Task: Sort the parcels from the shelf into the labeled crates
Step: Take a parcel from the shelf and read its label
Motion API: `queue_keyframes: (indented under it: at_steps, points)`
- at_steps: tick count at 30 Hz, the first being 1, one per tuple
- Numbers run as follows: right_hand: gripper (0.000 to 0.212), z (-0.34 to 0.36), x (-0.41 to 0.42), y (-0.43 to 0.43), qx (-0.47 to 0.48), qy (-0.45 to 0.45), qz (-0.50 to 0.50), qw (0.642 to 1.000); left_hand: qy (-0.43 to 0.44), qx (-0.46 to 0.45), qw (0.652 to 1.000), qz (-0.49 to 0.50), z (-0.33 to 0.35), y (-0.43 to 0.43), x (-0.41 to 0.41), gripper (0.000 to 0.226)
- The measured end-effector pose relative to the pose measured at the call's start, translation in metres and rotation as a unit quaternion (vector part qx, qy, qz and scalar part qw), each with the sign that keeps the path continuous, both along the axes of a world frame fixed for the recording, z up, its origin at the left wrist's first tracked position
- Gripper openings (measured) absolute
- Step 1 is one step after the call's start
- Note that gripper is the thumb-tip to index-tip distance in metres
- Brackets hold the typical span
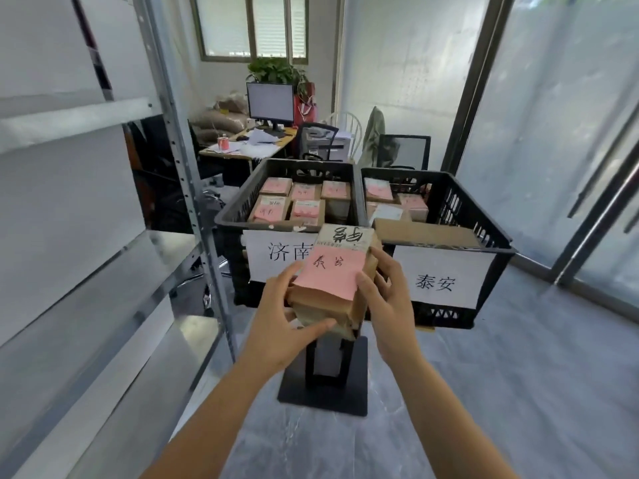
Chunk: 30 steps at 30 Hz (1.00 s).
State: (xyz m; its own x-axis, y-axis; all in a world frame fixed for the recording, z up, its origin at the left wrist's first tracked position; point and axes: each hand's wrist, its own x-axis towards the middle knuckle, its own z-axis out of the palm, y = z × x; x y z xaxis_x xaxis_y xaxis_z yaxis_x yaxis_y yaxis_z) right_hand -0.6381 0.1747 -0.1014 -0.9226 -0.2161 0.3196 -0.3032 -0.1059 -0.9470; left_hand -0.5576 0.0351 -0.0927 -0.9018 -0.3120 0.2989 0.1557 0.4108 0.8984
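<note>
From the head camera, both hands hold one brown cardboard parcel (345, 305) in front of the crates. The left hand (287, 319) grips its lower left corner, thumb laid across the near face. The right hand (387, 299) clasps the right side, fingers curled round the edge. A pink slip (332, 274) on top of the parcel bears two handwritten characters that look like 泰安, and above it is a bold black scrawl I cannot read.

Behind the parcel stand two black plastic crates side by side, raised off the floor. The left crate (238, 216) carries a white sign (273, 252) reading 济南 – the second character is partly hidden by the parcel. The right crate (460, 209) has a white sign (435, 281) printed 泰安. Both hold small brown boxes with pink slips (304, 209), the writing too small to read. A flat piece of cardboard (425, 233) lies across the right crate's near edge.

A metal shelf (193, 188) stands at left – its boards bare where visible. Beyond the crates are a desk with a monitor (269, 102) and a potted plant (276, 69).
</note>
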Motion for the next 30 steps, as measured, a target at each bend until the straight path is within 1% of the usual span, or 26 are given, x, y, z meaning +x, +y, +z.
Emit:
queue_keyframes:
  at_steps: [2, 4, 6, 8, 11, 13, 15, 18, 21, 24, 26, 27, 30]
  points:
    - [0.054, 0.007, -0.034, 0.009, 0.021, 0.009, 0.001, 1.0, 0.007, 0.009, 1.0, -0.016, 0.005, 0.004, -0.036, 0.081]
    - [0.054, 0.014, -0.064, 0.02, 0.045, 0.018, 0.017, 0.999, 0.012, 0.028, 0.999, -0.024, 0.009, 0.012, -0.067, 0.078]
    - [0.059, 0.017, -0.09, 0.031, 0.063, 0.023, 0.044, 0.997, 0.017, 0.038, 0.999, -0.026, 0.01, 0.02, -0.093, 0.075]
    - [0.066, 0.02, -0.112, 0.04, 0.07, 0.014, 0.061, 0.996, 0.013, 0.038, 0.999, -0.028, 0.011, 0.029, -0.117, 0.077]
    - [0.071, 0.026, -0.15, 0.054, 0.096, 0.018, 0.061, 0.993, 0.009, 0.021, 0.999, -0.047, 0.019, 0.034, -0.161, 0.077]
    - [0.075, 0.032, -0.177, 0.063, 0.096, -0.001, 0.075, 0.993, 0.011, 0.001, 0.998, -0.057, 0.024, 0.035, -0.191, 0.074]
    - [0.074, 0.037, -0.209, 0.071, 0.088, -0.022, 0.091, 0.992, 0.005, -0.02, 0.998, -0.066, 0.027, 0.036, -0.224, 0.073]
    - [0.066, 0.046, -0.259, 0.081, 0.107, -0.016, 0.07, 0.992, -0.005, -0.037, 0.995, -0.089, 0.033, 0.041, -0.276, 0.073]
    - [0.058, 0.058, -0.308, 0.087, 0.109, -0.03, 0.045, 0.993, -0.013, -0.051, 0.991, -0.122, 0.047, 0.045, -0.333, 0.067]
    - [0.061, 0.062, -0.352, 0.102, 0.134, -0.041, -0.012, 0.99, -0.032, -0.083, 0.982, -0.167, 0.054, 0.054, -0.387, 0.058]
    - [0.067, 0.058, -0.376, 0.112, 0.161, -0.051, -0.038, 0.985, -0.059, -0.093, 0.976, -0.189, 0.05, 0.064, -0.42, 0.054]
    - [0.067, 0.053, -0.387, 0.118, 0.177, -0.063, -0.045, 0.981, -0.082, -0.089, 0.972, -0.201, 0.047, 0.07, -0.432, 0.053]
    - [0.059, 0.038, -0.417, 0.134, 0.226, -0.11, -0.048, 0.967, -0.14, -0.103, 0.96, -0.219, 0.031, 0.087, -0.466, 0.055]
